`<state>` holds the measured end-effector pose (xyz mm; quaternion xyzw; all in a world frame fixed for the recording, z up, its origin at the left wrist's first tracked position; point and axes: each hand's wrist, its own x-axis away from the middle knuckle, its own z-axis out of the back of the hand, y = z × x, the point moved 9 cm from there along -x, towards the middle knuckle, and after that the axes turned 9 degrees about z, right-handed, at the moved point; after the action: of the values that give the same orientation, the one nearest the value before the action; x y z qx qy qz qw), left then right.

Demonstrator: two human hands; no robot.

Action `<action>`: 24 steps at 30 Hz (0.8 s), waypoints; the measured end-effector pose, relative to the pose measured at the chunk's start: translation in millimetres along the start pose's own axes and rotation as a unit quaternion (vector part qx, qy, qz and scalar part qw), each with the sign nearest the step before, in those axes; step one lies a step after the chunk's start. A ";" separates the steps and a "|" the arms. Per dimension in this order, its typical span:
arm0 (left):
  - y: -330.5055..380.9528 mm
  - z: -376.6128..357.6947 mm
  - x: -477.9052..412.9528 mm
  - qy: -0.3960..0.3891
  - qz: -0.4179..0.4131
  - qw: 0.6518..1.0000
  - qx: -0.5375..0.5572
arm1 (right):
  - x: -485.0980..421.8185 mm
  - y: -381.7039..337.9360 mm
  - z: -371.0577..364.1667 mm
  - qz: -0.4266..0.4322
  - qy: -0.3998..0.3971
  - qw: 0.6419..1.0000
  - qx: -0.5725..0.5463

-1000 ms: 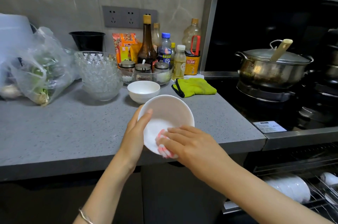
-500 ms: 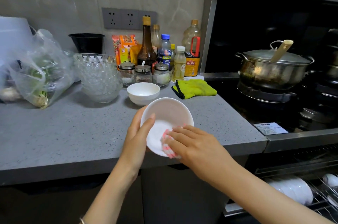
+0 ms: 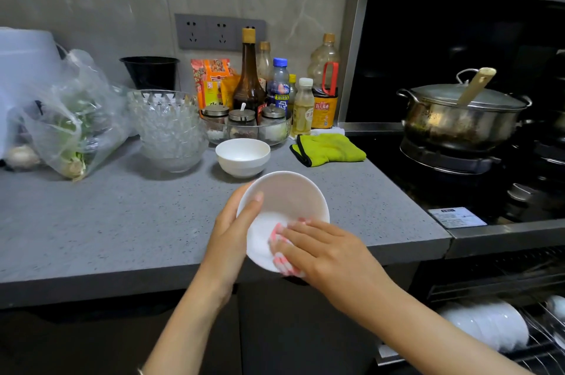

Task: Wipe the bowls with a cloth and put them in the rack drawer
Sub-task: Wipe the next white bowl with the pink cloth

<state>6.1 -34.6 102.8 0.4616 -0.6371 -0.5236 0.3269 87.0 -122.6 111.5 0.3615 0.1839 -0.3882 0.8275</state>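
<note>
One tilted bowl [image 3: 284, 200] hangs above the worktop's [image 3: 122, 221] front edge, the left hand [image 3: 232, 231] gripping its rim and the right hand [image 3: 324, 249] pressing a pink cloth [image 3: 279, 261] flat against its inside; a hard push could lever it loose

Left grip [image 3: 227, 234] curls, thumb forward; right grip [image 3: 324, 252] presses down, fingers seemingly flat.

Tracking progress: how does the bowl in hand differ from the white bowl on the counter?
The held bowl is tilted, gripped by the left hand; the counter bowl stands upright, untouched. The right hand presses a cloth into the held bowl; the counter bowl has none. Both white.
</note>
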 end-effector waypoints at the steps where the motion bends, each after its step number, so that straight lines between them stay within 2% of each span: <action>1: -3.9 -3.2 1.9 0.006 0.011 1.000 0.022 | -3.8 -0.3 1.3 -0.022 0.006 1.000 0.001; 4: -25.7 -9.1 8.4 0.060 0.055 0.993 0.086 | -15.6 -2.3 4.9 -0.095 0.041 0.995 -0.014; 6: -26.3 -5.4 9.4 0.083 0.056 0.992 0.080 | -18.9 -6.2 5.1 -0.088 0.063 0.994 -0.024; 8: -17.6 -0.3 4.4 0.071 0.045 0.995 0.060 | -13.4 -7.2 1.0 -0.043 0.060 0.997 -0.033; 11: -3.4 4.0 -0.4 0.028 0.014 0.999 0.022 | -4.4 1.2 1.4 0.002 0.031 0.999 0.013; 14: -6.6 1.1 2.8 0.039 0.005 0.998 0.051 | -8.4 4.2 4.7 -0.011 0.025 0.999 0.038; 18: -20.1 -6.8 7.8 0.078 0.024 0.992 0.094 | -19.0 -4.5 10.1 -0.069 0.071 0.995 -0.012; 21: -6.2 -3.2 3.2 0.044 0.003 0.999 0.029 | -11.6 -3.4 10.2 -0.044 0.060 0.997 -0.034; 24: 4.9 2.1 -0.2 0.011 -0.015 1.000 -0.020 | -1.4 2.4 4.9 0.010 0.008 1.000 0.020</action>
<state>3.1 -33.5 107.1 0.4699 -0.6161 -0.5361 0.3349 88.1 -124.5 116.7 0.3831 0.1794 -0.3806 0.8223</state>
